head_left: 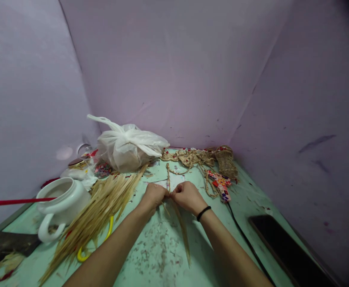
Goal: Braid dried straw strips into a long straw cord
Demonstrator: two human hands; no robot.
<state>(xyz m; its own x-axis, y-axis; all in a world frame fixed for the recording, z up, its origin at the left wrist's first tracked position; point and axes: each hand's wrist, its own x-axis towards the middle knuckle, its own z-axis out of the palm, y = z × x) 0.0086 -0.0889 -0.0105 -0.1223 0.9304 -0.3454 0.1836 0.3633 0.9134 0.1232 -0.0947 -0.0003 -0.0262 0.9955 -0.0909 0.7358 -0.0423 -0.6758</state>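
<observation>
My left hand [154, 195] and my right hand [188, 196] meet at the middle of the table, fingers pinched together. Between them is the lower end of a braided straw cord [168, 177], which runs away from me and bends right. Both hands grip it. Loose straw strands [183, 229] hang from the pinch toward me, a longer one below my right hand. A black band circles my right wrist. Left of my left arm lies a large bundle of dry straw strips [99, 203].
On the left stand a white teapot [73, 199] with a red stick, yellow-handled scissors [110, 229] and a dark blade [13, 243]. A tied plastic bag [129, 147], braided pieces [192, 156] and a floral-patterned object [220, 183] with a black cable lie behind. A black phone [288, 247] lies right.
</observation>
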